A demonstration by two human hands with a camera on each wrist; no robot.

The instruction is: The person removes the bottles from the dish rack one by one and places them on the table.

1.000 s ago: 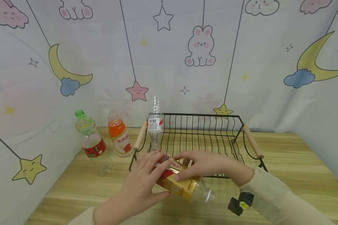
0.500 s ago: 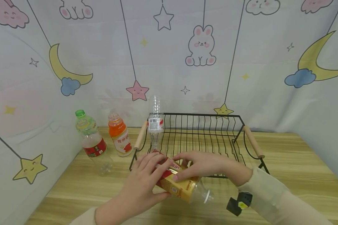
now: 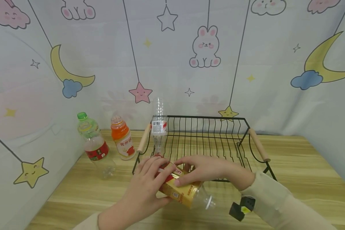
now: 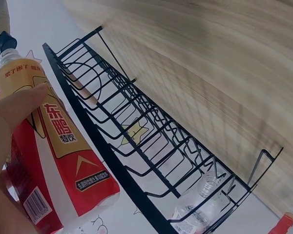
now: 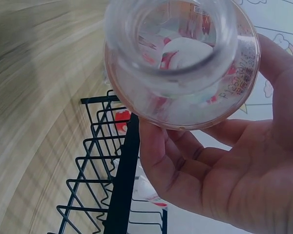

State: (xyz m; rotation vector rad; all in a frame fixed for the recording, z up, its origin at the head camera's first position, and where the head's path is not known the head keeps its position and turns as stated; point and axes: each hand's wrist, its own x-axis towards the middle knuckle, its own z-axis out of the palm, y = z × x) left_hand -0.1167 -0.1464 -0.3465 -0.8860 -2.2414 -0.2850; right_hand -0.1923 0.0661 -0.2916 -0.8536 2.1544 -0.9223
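Observation:
Both hands hold a clear plastic drink bottle (image 3: 182,195) with a red and yellow label. It lies tilted, its open, capless neck towards the lower right, in front of the rack. My left hand (image 3: 146,183) grips the base end, thumb underneath. My right hand (image 3: 208,169) grips the upper label, thumb on top. In the left wrist view the red part of the label (image 4: 80,170) faces the camera. The right wrist view looks onto the bottle's mouth and clear shoulder (image 5: 185,109), with fingers (image 5: 158,161) around its side.
Behind the hands stands a black wire rack (image 3: 201,117) with wooden handles (image 3: 258,144). An empty clear bottle (image 3: 159,127) leans in its left end. To the left stand an orange-topped bottle (image 3: 123,142), a red-labelled clear bottle (image 3: 97,152) and a green-capped bottle (image 3: 81,115).
The bottle and my right hand have shifted slightly to the left. The label has turned a little between the hands. The rack and other bottles stay put.

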